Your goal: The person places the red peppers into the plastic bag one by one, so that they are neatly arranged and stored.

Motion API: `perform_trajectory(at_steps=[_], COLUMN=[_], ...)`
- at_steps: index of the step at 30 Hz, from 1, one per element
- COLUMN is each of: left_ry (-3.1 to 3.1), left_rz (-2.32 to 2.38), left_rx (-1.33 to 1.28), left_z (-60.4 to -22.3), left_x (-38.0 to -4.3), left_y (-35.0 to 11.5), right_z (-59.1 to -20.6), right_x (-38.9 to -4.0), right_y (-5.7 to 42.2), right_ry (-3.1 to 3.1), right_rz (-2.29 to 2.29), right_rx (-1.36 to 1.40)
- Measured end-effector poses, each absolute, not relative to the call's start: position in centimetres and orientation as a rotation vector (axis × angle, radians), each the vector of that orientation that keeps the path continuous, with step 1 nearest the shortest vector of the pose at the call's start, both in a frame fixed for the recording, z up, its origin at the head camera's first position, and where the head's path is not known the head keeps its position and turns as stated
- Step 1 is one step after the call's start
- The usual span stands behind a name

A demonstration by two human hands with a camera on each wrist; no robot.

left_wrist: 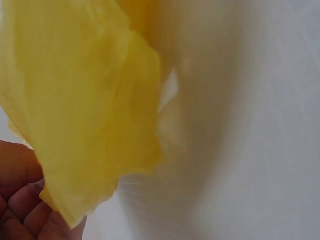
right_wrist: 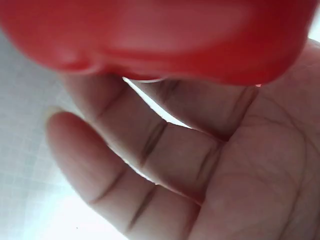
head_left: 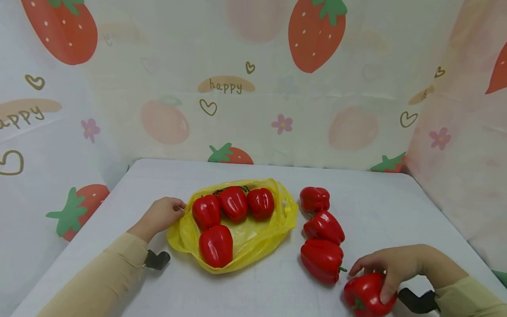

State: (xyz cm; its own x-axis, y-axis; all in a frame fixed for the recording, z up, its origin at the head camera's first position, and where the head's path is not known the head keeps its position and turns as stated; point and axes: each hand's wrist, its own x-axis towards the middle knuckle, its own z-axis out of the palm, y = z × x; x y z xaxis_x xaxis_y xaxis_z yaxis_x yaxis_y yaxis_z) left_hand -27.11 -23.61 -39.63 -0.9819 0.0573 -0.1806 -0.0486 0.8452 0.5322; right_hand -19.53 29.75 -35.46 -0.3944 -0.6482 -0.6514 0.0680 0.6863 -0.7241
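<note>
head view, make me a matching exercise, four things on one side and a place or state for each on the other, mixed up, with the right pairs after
Column 1
1. left hand
2. right hand
3. yellow bag
4. three loose peppers

Column 2
A. open, four peppers inside
B. holding the bag's left edge
C. on the white table, right of the bag
D. gripping a single pepper

Pairs: 1-B, 2-D, 3-A, 4-C

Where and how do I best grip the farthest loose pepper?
Farthest loose pepper: probably grip its rounded body by the far and right sides, coming from above right; both look clear, while the next pepper crowds its near side.
</note>
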Motion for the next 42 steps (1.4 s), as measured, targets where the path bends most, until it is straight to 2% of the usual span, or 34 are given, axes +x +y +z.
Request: perform_trajectory(at_steps=[12, 20, 26, 33, 42], left_ry=[2.835, 2.831, 2.831, 2.842, 2.85], left_rz=[0.825, 0.838, 0.845, 0.846, 0.84], left_rx=[0.005, -0.009, -0.021, -0.017, 0.001], left_z=[-39.7, -39.7, -39.6, -39.6, -39.7], left_x=[-27.1, -26.9, -26.8, -26.8, -26.9], left_y=[-23.7, -23.5, -23.5, -23.4, -23.5], right_z=[-36.0, -36.5, -36.8, -36.0, -35.7], right_x=[-20.4, -20.4, -20.6, -21.2, -22.7], right_y=[30.6, 30.5, 30.1, 31.3, 34.6], right_ry=[1.852, 1.753, 1.657, 1.877, 2.148], right_rz=[-0.983, -1.039, -1.074, -1.025, -1.014], right_rx=[-0.575, -0.467, -0.556, -0.572, -0.421])
